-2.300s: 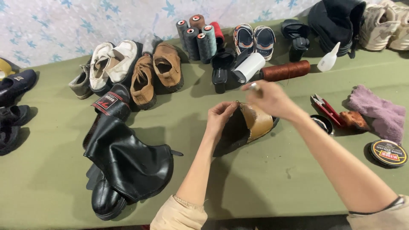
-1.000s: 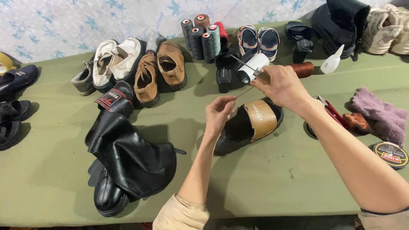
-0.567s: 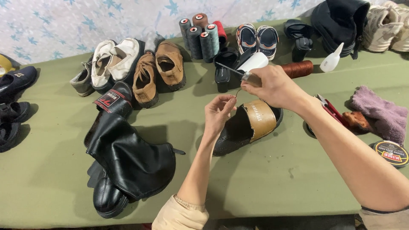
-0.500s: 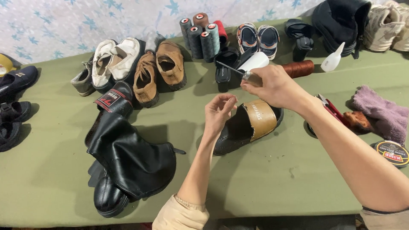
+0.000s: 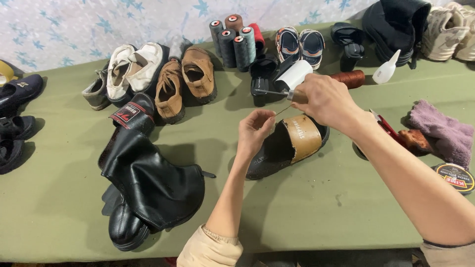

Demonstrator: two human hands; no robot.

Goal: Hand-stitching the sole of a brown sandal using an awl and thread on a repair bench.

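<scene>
On the table: green table holds many shoes.
Boot: black boot lies flat, left side.
Slipper: tan-strap slipper sits under both hands, close for sewing.
Right hand: right hand fingers wrapped tight round awl.
Left hand: left hand fingertips pinched together on thin thread, keeping it tight.

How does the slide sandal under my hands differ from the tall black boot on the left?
The slide sandal is low and open, with a tan strap; the black boot is tall, closed and all black. The sandal sits flat on its sole; the boot lies slumped, its shaft folded over. Both rest on the green table.
</scene>
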